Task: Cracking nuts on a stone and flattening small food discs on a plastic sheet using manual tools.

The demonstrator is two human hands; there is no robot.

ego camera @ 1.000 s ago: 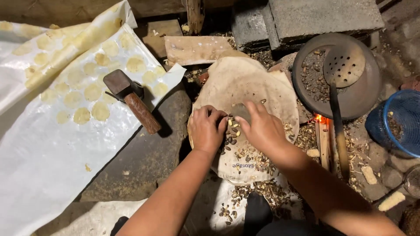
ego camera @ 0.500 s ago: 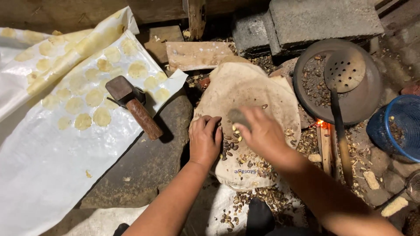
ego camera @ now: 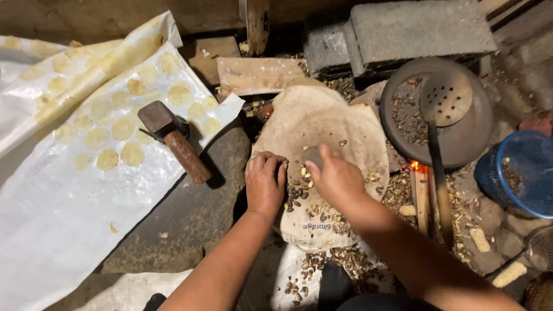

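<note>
Since the earlier frame both hands sit slightly further up the tan sack (ego camera: 322,124), otherwise little changes. The left hand (ego camera: 265,183) rests palm down on the sack's near-left part, fingers curled at the edge of a scatter of seeds and shell bits (ego camera: 302,193); whether it holds anything cannot be told. The right hand (ego camera: 337,178) is partly closed, fingertips on a small grey stone (ego camera: 313,155) lying at mid-sack, just beyond the seeds. A wooden-handled hammer (ego camera: 173,138) lies on a dark flat stone slab (ego camera: 184,213), left of the hands. A white sheet (ego camera: 52,224) carrying yellow flattened discs (ego camera: 132,153) spreads further left. A perforated ladle (ego camera: 444,99) rests in a dark round pan (ego camera: 461,144) to the right, embers (ego camera: 416,167) below it, a blue basket (ego camera: 524,173) beyond.
</note>
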